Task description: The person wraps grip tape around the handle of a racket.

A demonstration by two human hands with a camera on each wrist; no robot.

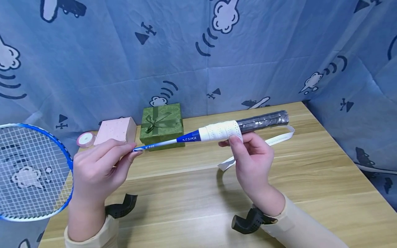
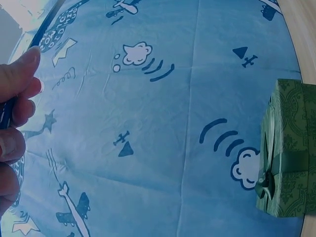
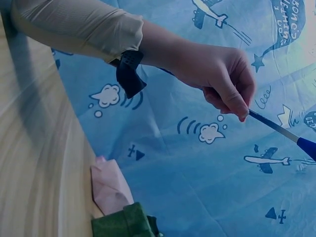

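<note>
A badminton racket (image 1: 189, 137) is held above the table, its strung head at the left and handle at the right. My left hand (image 1: 100, 168) pinches the blue shaft between thumb and fingers; the right wrist view also shows this hand (image 3: 224, 81) on the shaft. White perforated grip tape (image 1: 221, 131) is wound around the handle's lower cone end, while the rest of the handle (image 1: 263, 122) shows bare black. My right hand (image 1: 254, 160) pinches the tape at the edge of the winding, thumb in front. A loose tail of tape loops behind that hand.
At the back left of the wooden table (image 1: 186, 206) stand a green gift box (image 1: 162, 124) with a bow, a pink box (image 1: 116, 129) and a small pink-edged roll (image 1: 86, 139). A blue patterned curtain (image 1: 186, 69) hangs behind. Black mounts (image 1: 248, 222) sit on both wrists.
</note>
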